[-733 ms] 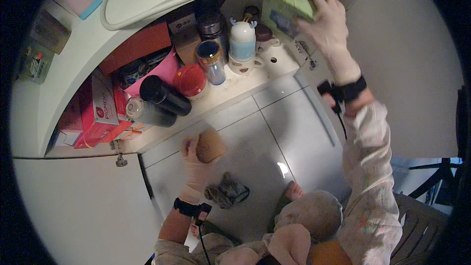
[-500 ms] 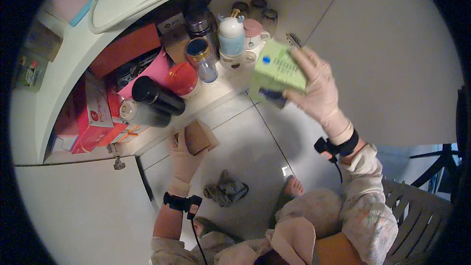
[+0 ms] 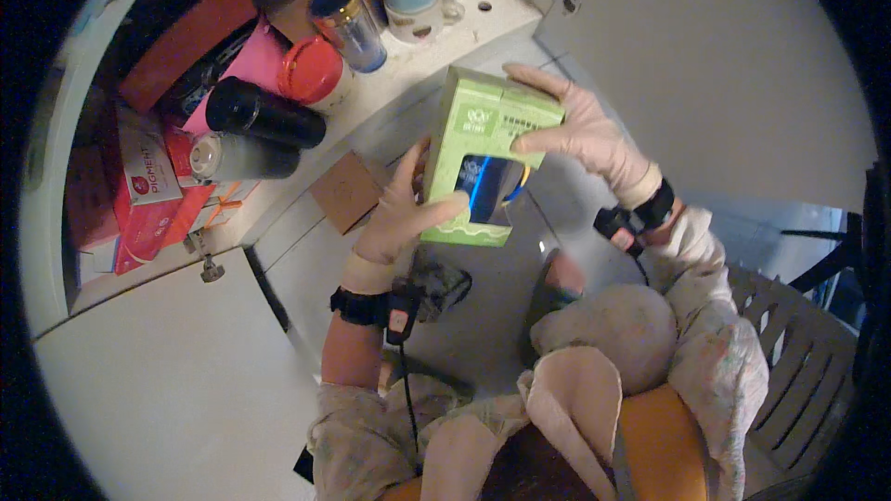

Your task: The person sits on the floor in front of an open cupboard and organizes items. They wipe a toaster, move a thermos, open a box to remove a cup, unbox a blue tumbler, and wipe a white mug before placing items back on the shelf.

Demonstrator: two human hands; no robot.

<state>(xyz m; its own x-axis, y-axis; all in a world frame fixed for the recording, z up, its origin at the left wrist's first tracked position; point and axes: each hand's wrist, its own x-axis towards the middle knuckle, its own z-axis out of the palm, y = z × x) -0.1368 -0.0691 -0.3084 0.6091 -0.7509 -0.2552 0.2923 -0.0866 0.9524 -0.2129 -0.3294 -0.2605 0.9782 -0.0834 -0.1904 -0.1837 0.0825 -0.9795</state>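
Observation:
A light green cardboard box [image 3: 455, 148] is held up in front of me between both gloved hands. Through the window in its front shows a dark blue thing [image 3: 484, 190] with a yellow-and-blue curved edge, perhaps a mug. My left hand [image 3: 399, 218] grips the lower left side, its thumb across the front by the window. At the upper right, my right hand [image 3: 594, 139] holds the box with thumb on the front and fingers behind the top edge. A small brown box [image 3: 345, 193] lies on the floor beyond my left hand.
On the cabinet shelf at left stand a black tumbler [image 3: 264, 113], a grey bottle [image 3: 246, 158], a red-lidded container [image 3: 313, 72] and a glass bottle [image 3: 348, 28]. A dark rag [image 3: 441, 292] lies on the floor. Open cabinet doors flank me, one the left door [image 3: 176, 380].
My left hand has left the brown box on the floor and taken hold of the green box. The green box has come lower and nearer, its windowed front now facing me. The view has shifted.

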